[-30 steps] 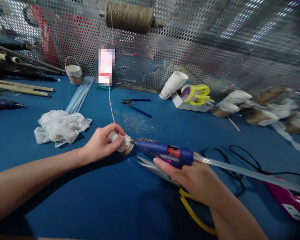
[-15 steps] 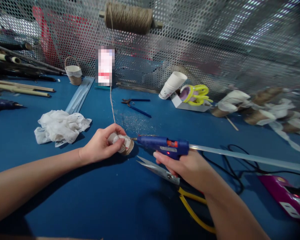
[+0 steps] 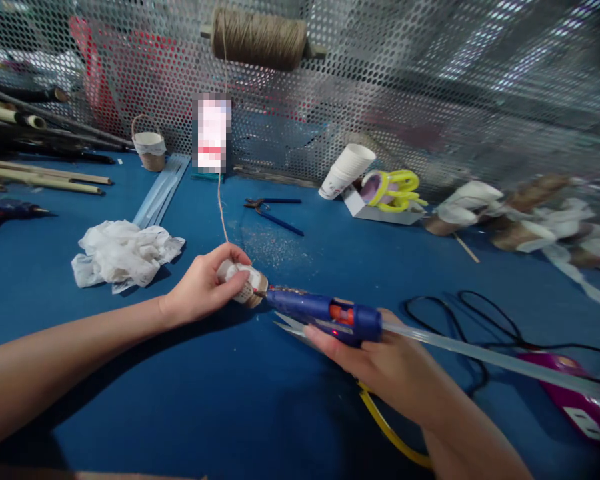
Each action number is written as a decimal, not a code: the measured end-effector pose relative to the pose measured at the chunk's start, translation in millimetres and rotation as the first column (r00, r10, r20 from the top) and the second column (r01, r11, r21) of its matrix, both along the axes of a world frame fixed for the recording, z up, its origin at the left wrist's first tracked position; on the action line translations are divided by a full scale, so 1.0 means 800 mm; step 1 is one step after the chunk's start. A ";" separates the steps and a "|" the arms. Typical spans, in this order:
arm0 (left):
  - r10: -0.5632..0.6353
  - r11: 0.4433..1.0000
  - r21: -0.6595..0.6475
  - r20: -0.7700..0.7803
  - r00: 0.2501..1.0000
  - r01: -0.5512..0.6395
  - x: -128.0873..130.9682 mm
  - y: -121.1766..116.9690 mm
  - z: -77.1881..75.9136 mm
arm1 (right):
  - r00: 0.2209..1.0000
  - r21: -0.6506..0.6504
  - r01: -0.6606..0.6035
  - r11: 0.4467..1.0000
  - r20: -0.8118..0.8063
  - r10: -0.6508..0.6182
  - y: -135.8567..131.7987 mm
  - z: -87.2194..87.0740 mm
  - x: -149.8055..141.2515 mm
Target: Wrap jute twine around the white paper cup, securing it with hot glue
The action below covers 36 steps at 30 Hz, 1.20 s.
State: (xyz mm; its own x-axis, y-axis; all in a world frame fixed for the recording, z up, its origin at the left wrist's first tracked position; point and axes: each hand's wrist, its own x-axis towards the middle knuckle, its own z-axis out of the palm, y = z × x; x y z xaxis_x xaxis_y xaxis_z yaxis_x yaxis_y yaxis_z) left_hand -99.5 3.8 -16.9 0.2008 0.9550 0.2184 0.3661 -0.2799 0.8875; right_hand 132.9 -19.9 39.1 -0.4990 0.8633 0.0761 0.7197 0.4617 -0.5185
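Observation:
My left hand [image 3: 207, 283] is closed around a small paper cup [image 3: 253, 277] lying on its side, with brown twine wound near one end. A strand of twine [image 3: 222, 213] runs from the cup up toward the spool [image 3: 260, 39]. In my right hand [image 3: 375, 357] is a blue glue gun [image 3: 310, 307], its red light lit and a long clear glue stick [image 3: 460, 343] out of its back. The nozzle meets or nearly touches the twine-wound end of the cup. Scissors with yellow handles [image 3: 393, 430] lie partly hidden under my right hand.
Blue-handled pliers [image 3: 280, 217] lie beyond my hands. White lace [image 3: 125, 257] is bunched at left near a twine-wrapped basket [image 3: 150, 150]. Stacked paper cups [image 3: 347, 170] lean at the back. A black cord [image 3: 445, 303] and purple power strip [image 3: 575, 400] are at right.
The glue gun's nozzle has moved down and slightly left along the cup's end, and its back has dropped. My left hand keeps its hold on the cup, nearly still.

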 end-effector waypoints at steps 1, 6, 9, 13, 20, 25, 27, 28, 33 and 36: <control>-0.001 1.000 0.002 -0.001 1.000 0.001 0.000 0.000 0.000 | 1.000 0.019 -0.003 1.000 0.000 0.003 0.001 -0.001 0.001; -0.033 0.999 0.041 0.019 0.999 0.032 -0.001 0.000 -0.001 | 0.998 0.082 -0.023 0.996 0.062 0.018 0.008 -0.009 0.019; -0.053 0.995 0.079 -0.003 0.999 0.053 -0.002 -0.001 -0.001 | 0.996 -0.099 0.084 0.991 0.019 -0.083 0.013 -0.010 0.021; -0.061 0.993 0.103 -0.044 0.997 0.065 -0.004 -0.002 -0.002 | 0.978 -0.283 0.194 0.939 -0.023 -0.208 0.020 -0.004 0.008; -0.070 0.989 0.125 -0.066 0.995 0.078 -0.006 -0.002 -0.006 | 0.975 -0.421 0.145 0.895 -0.094 -0.202 0.027 -0.004 0.007; -0.061 0.988 0.139 -0.060 0.996 0.069 -0.004 -0.002 -0.002 | 0.975 -0.432 0.183 0.883 -0.037 -0.220 0.018 -0.001 0.010; -0.061 0.988 0.137 -0.057 0.997 0.068 -0.004 -0.003 -0.001 | 0.972 -0.418 0.203 0.885 -0.026 -0.235 0.016 0.001 0.008; -0.061 0.988 0.136 -0.061 0.996 0.069 -0.003 -0.003 -0.001 | 0.971 -0.407 0.206 0.890 -0.027 -0.238 0.017 0.001 0.007; -0.069 0.988 0.130 -0.081 0.994 0.079 -0.004 -0.005 -0.003 | 0.975 -0.383 0.172 0.907 -0.067 -0.213 0.024 0.000 0.004; -0.058 0.988 0.140 -0.079 0.995 0.069 -0.003 -0.004 -0.003 | 0.975 -0.406 0.150 0.902 -0.090 -0.202 0.024 -0.001 0.006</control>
State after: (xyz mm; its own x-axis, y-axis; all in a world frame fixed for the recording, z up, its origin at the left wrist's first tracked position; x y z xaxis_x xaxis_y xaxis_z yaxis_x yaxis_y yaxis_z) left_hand -102.2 0.7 -19.3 0.2808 0.8999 0.3338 0.4072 -0.4266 0.8076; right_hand 138.1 -0.4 38.1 -0.3448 0.9085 -0.2361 0.6865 0.0725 -0.7235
